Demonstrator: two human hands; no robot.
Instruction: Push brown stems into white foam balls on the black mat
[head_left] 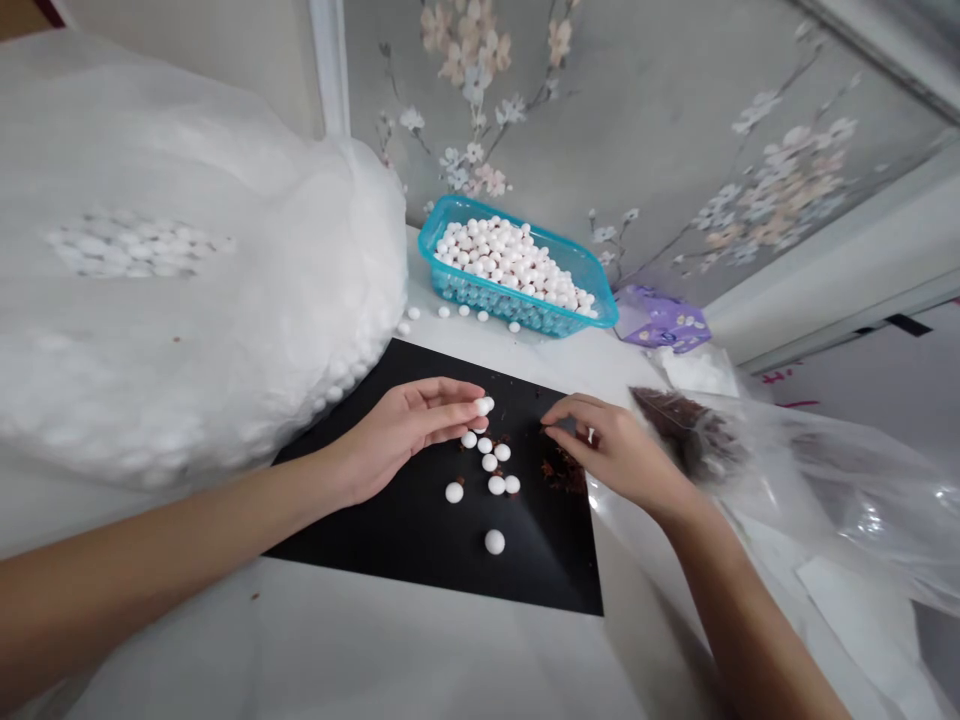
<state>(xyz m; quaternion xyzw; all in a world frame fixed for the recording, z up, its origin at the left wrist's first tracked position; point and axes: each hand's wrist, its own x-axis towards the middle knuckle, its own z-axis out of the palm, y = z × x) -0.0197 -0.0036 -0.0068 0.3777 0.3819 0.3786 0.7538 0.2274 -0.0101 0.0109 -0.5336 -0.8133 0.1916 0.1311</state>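
My left hand (405, 432) rests over the black mat (420, 540), fingers curled, pinching a small white ball (484, 405) at the fingertips. Several loose white balls (491, 470) lie on the mat just right of it. My right hand (611, 445) hovers at the mat's right edge with fingers pinched over a small heap of reddish-brown bits (566, 472); what it grips is too small to name.
A turquoise basket (450, 285) full of white balls stands at the back. A huge clear bag of white balls (187, 270) fills the left. A clear plastic bag with brown material (697, 435) lies right. A purple packet (667, 322) sits by the wall.
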